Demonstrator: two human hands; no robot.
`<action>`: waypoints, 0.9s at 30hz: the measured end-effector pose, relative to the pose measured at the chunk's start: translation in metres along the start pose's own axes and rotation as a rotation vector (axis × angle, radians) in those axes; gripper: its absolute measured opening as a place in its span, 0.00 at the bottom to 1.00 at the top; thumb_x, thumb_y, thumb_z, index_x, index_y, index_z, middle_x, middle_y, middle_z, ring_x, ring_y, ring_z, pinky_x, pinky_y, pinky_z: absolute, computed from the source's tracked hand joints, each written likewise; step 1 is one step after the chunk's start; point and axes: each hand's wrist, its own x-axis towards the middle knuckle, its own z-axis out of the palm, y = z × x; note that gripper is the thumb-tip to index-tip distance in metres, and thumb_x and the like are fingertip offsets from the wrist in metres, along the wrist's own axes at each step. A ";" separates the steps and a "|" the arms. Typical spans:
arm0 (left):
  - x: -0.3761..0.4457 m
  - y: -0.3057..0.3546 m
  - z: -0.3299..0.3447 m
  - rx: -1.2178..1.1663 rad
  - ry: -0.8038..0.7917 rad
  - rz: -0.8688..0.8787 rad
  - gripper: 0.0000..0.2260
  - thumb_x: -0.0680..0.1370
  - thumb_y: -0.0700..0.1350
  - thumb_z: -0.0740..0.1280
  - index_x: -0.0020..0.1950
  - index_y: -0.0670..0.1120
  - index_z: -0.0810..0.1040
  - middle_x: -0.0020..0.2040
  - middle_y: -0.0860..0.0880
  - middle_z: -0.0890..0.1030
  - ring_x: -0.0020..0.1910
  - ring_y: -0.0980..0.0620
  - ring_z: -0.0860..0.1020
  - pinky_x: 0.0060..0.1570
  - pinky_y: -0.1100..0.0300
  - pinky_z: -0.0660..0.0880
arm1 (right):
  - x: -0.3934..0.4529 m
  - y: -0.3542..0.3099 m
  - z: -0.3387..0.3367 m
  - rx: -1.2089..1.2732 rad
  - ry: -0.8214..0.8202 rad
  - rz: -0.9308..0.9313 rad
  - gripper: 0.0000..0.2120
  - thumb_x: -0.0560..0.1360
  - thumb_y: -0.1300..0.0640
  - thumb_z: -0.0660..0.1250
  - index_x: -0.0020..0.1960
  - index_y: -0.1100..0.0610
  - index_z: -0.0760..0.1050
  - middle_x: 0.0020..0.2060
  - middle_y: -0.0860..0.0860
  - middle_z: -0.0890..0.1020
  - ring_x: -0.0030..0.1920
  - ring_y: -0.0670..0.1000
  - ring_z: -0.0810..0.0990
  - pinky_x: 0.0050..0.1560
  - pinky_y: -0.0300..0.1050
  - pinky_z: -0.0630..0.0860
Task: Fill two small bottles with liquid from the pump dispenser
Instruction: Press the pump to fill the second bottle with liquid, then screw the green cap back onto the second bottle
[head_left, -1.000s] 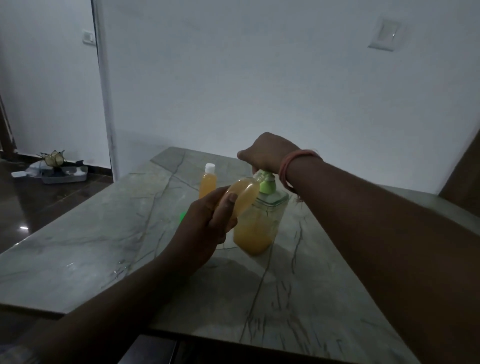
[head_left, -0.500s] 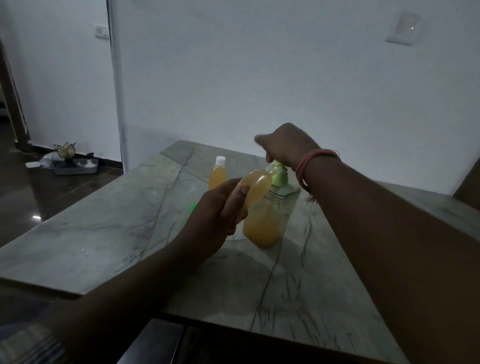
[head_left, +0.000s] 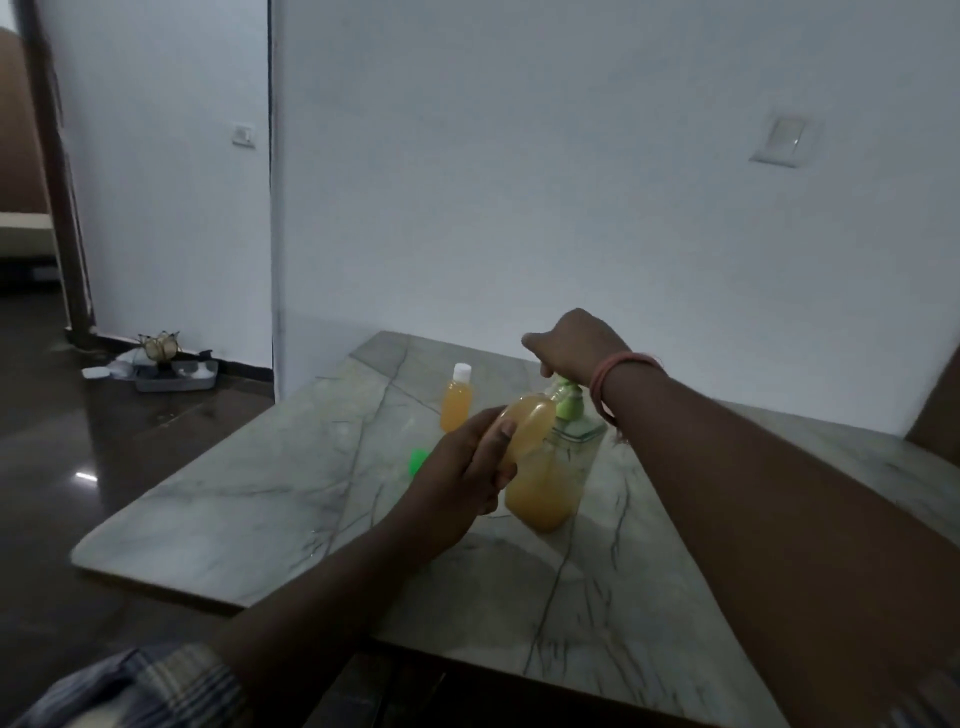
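Observation:
A clear pump dispenser (head_left: 545, 488), partly full of orange liquid and topped by a green pump, stands on the marble table (head_left: 270, 499). My right hand (head_left: 576, 345) rests on the pump head. My left hand (head_left: 462, 478) holds a small bottle (head_left: 527, 428) of orange liquid, tilted, with its mouth up against the green spout. Behind and to the left, a second small bottle (head_left: 457, 400), orange with a white cap, stands upright. A small green cap (head_left: 418, 461) lies on the table left of my left hand.
The table's far side meets a white wall; its left edge drops to a dark glossy floor. A grey tray (head_left: 176, 376) with odds and ends sits on the floor by the wall corner. A doorway opens at far left.
The camera view has lifted and turned left, so hands and bottles sit lower in frame. Both hands keep their hold; the small bottle stays at the spout.

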 end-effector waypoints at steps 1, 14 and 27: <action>0.000 0.001 0.000 -0.008 -0.005 -0.001 0.15 0.84 0.54 0.55 0.67 0.51 0.73 0.34 0.48 0.74 0.30 0.54 0.71 0.29 0.59 0.70 | -0.001 0.001 -0.001 0.085 0.027 0.010 0.17 0.74 0.50 0.64 0.34 0.59 0.81 0.27 0.49 0.81 0.29 0.51 0.77 0.33 0.42 0.70; 0.000 0.022 -0.023 -0.322 0.054 -0.110 0.15 0.84 0.52 0.55 0.68 0.50 0.70 0.44 0.43 0.81 0.38 0.48 0.75 0.39 0.52 0.74 | -0.037 -0.028 -0.034 0.785 0.577 -0.132 0.24 0.82 0.48 0.60 0.30 0.57 0.76 0.22 0.47 0.74 0.26 0.46 0.73 0.33 0.40 0.69; -0.045 0.017 -0.091 0.144 0.484 -0.151 0.13 0.85 0.50 0.54 0.63 0.49 0.74 0.54 0.51 0.82 0.51 0.48 0.79 0.48 0.53 0.75 | -0.094 -0.023 0.128 0.217 -0.073 -0.163 0.18 0.79 0.43 0.62 0.61 0.54 0.70 0.54 0.54 0.76 0.51 0.54 0.80 0.50 0.50 0.78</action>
